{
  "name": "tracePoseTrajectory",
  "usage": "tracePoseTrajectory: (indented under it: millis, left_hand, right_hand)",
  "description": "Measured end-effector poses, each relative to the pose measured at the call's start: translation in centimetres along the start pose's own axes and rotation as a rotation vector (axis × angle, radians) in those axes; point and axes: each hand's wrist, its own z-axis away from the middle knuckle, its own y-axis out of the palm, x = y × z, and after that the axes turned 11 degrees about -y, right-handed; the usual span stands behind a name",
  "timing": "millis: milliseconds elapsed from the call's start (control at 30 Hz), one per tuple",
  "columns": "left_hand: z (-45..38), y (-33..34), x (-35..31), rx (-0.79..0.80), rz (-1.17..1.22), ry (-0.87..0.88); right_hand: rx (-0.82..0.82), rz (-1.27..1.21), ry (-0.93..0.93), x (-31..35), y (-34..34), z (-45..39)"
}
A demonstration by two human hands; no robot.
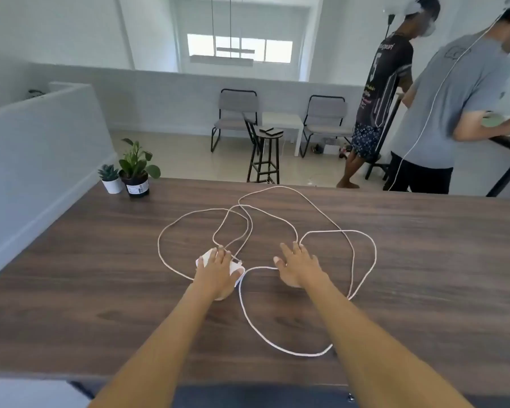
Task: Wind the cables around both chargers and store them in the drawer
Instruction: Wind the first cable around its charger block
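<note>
Two white chargers lie side by side on the dark wooden table (100,275), mostly under my left hand (217,267); one charger (204,257) shows at the hand's left, the other charger (236,267) at its right. My left hand lies flat on them with straight fingers. Long white cables (277,346) sprawl in several loose overlapping loops across the table around both hands. My right hand (296,267) rests flat on the table inside a loop, fingers spread, holding nothing. No drawer is in view.
Two small potted plants (131,175) stand at the table's far left corner. A white partition wall (42,160) runs along the left. Beyond the far edge are a stool (265,154), chairs, and two people standing at the right.
</note>
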Motion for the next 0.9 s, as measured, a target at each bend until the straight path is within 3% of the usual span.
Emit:
tracePoseTrajectory:
  millis: [200,300,500,700,900]
  left_hand:
    - [0.5,3.1,-1.1,-0.156,-0.049,0.023]
    - [0.4,4.0,-0.8,-0.260,-0.064,-0.006]
    - [0.8,6.1,-0.8,-0.339,0.098,-0.038]
    - [0.6,6.5,-1.0,-0.431,0.195,-0.046]
    - [0.7,6.4,-1.2,-0.427,0.219,-0.023]
  right_hand:
    - [0.019,0.035,-0.075,-0.3,3.6,-2.4]
    - [-0.053,0.023,-0.112,-1.0,5.1,-2.8]
    - [-0.215,0.047,-0.152,-2.2,7.0,-3.0]
    - [-0.234,0.055,-0.171,-2.8,7.1,-3.5]
    - [-0.248,0.056,-0.142,-3.9,6.9,-3.2]
